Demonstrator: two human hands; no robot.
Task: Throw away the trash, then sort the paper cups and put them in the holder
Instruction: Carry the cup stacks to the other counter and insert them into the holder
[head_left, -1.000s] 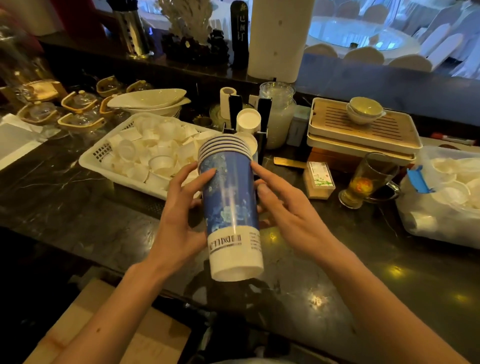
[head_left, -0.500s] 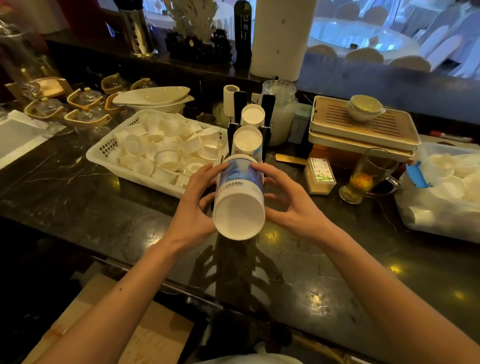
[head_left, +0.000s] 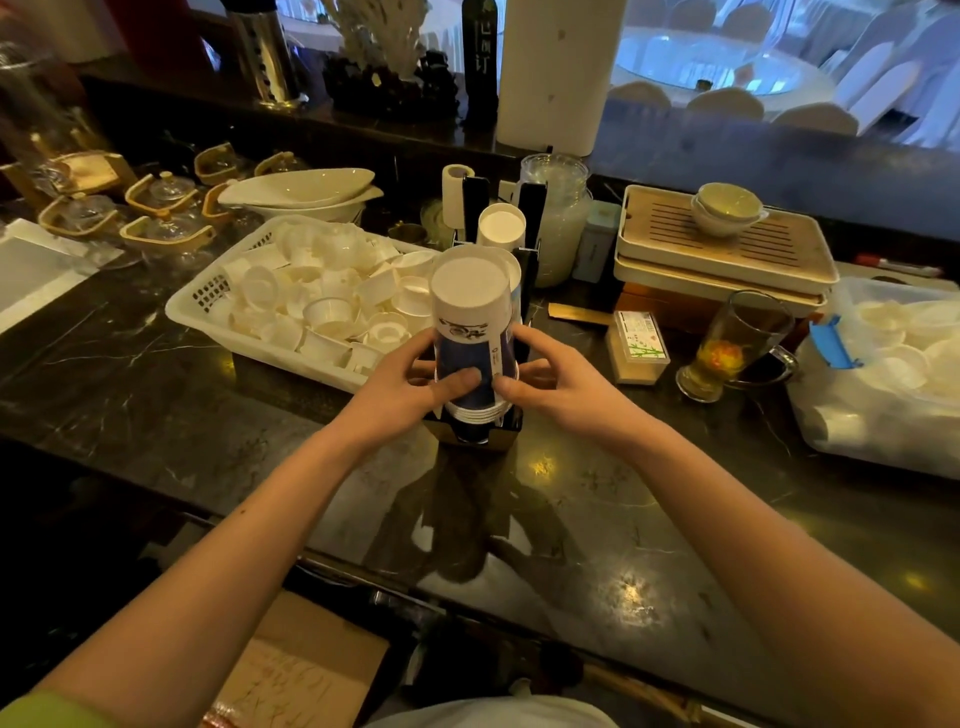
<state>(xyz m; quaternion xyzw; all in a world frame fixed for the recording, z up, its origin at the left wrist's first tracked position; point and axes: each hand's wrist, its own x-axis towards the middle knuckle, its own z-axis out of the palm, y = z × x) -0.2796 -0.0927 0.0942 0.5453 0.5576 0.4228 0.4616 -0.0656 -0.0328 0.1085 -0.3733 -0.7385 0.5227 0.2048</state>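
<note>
A stack of blue paper cups (head_left: 470, 332) stands upside down, white bottom up, with its rims inside the front slot of the black cup holder (head_left: 506, 439) on the dark marble counter. My left hand (head_left: 402, 387) grips the stack from the left, and my right hand (head_left: 563, 382) grips it from the right. Behind it, another upside-down white cup bottom (head_left: 501, 226) shows in a rear slot of the holder, between black uprights.
A white basket (head_left: 208, 306) of small white cups lies left of the holder. To the right are a small box (head_left: 638, 345), a glass mug of tea (head_left: 727, 345), stacked tea trays (head_left: 722, 254) and a plastic tub (head_left: 883, 379). Glass teapots stand far left.
The cup stack was upright, rims up, in front of me; both hands turned it over and lowered it forward, rims down, into the holder's front slot.
</note>
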